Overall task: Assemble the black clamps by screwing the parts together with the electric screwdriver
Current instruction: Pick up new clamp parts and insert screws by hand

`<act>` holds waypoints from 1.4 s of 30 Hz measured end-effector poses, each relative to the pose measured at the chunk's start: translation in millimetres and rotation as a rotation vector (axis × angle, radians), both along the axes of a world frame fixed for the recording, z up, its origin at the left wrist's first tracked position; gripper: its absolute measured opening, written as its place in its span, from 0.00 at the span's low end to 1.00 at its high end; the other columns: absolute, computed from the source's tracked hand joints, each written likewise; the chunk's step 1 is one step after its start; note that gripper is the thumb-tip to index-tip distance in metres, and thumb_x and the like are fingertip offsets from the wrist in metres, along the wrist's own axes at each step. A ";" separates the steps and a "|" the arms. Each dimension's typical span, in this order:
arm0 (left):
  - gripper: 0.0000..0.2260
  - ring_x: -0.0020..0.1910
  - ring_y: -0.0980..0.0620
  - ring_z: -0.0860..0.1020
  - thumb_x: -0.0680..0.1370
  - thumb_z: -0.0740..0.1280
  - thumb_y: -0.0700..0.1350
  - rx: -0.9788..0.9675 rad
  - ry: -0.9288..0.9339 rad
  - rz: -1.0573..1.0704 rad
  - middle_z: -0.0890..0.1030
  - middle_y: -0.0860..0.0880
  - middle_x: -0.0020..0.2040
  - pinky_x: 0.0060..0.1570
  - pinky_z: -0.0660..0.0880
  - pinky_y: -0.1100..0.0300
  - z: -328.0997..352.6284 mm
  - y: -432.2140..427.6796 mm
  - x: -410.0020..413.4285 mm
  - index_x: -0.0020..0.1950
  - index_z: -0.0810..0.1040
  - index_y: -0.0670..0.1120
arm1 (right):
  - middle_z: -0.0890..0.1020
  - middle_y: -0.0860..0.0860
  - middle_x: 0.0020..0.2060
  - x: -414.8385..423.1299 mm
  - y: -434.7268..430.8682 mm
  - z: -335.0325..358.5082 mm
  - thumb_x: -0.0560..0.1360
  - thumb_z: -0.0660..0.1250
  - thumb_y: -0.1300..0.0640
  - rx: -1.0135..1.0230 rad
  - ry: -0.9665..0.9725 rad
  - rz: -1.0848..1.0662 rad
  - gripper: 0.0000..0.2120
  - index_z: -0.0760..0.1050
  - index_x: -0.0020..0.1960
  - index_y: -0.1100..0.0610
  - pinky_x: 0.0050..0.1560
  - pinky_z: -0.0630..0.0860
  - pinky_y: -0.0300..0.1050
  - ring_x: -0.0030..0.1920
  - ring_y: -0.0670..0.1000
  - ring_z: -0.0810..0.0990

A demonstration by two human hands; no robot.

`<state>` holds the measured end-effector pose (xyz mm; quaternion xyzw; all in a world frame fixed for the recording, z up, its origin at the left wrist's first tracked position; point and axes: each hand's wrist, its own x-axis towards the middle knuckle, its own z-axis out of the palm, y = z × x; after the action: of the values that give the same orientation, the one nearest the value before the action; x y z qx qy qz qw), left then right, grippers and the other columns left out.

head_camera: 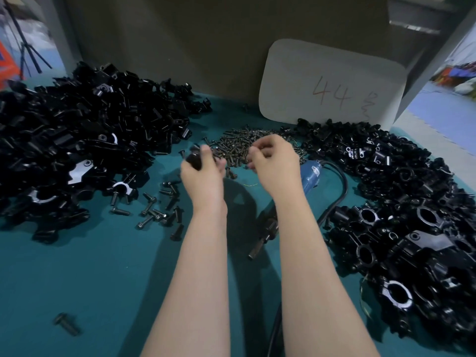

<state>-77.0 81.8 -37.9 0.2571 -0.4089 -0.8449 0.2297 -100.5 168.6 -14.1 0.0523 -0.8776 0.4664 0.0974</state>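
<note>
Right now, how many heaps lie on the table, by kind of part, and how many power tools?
Heaps of black clamp parts: 2
Heaps of small screws: 1
Electric screwdriver: 1
Total: 4

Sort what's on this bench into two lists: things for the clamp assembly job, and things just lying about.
For the job:
- clamp parts pile and second pile
- small screws
- bolts
- electric screwdriver
- black part in the left hand; right hand over the screws

Lying about:
- card marked 44
- tripod
</note>
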 end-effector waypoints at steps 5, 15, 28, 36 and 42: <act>0.05 0.39 0.52 0.84 0.82 0.62 0.49 0.040 0.249 0.103 0.83 0.42 0.45 0.40 0.79 0.63 35.8 -11.6 8.5 0.51 0.69 0.48 | 0.82 0.56 0.47 12.0 -37.9 -10.6 0.75 0.66 0.64 0.190 -0.131 0.371 0.04 0.77 0.50 0.62 0.48 0.75 0.46 0.46 0.55 0.79; 0.10 0.38 0.51 0.85 0.81 0.63 0.51 0.198 0.234 -0.170 0.85 0.41 0.40 0.37 0.79 0.63 35.2 -10.4 10.2 0.48 0.74 0.44 | 0.75 0.58 0.59 -2.5 -31.5 -30.1 0.78 0.63 0.56 0.476 -0.086 -0.065 0.13 0.75 0.61 0.57 0.60 0.72 0.51 0.60 0.61 0.73; 0.03 0.46 0.48 0.79 0.80 0.66 0.40 0.315 0.078 -0.228 0.77 0.40 0.55 0.45 0.81 0.64 -6.5 1.4 -8.0 0.48 0.74 0.41 | 0.82 0.52 0.36 2.6 21.1 -8.3 0.71 0.65 0.63 -0.257 -0.049 -0.045 0.08 0.74 0.40 0.51 0.45 0.78 0.52 0.36 0.50 0.80; 0.04 0.42 0.49 0.81 0.79 0.66 0.39 0.273 0.073 -0.291 0.78 0.40 0.50 0.41 0.80 0.65 -13.8 11.3 -9.6 0.52 0.74 0.38 | 0.82 0.52 0.35 6.5 28.9 -7.5 0.75 0.66 0.65 -0.208 -0.140 0.054 0.05 0.78 0.46 0.56 0.46 0.81 0.43 0.34 0.45 0.80; 0.03 0.41 0.53 0.80 0.79 0.66 0.40 0.206 0.071 -0.272 0.79 0.46 0.43 0.39 0.79 0.65 -11.7 14.8 -9.0 0.46 0.75 0.42 | 0.82 0.51 0.34 5.4 31.0 -7.4 0.76 0.67 0.63 -0.049 -0.147 0.145 0.03 0.78 0.47 0.56 0.46 0.81 0.42 0.35 0.46 0.82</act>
<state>-86.0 96.5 -49.7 0.1917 -0.3429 -0.9142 0.0997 -95.1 199.6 -21.4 0.0788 -0.8647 0.4960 0.0002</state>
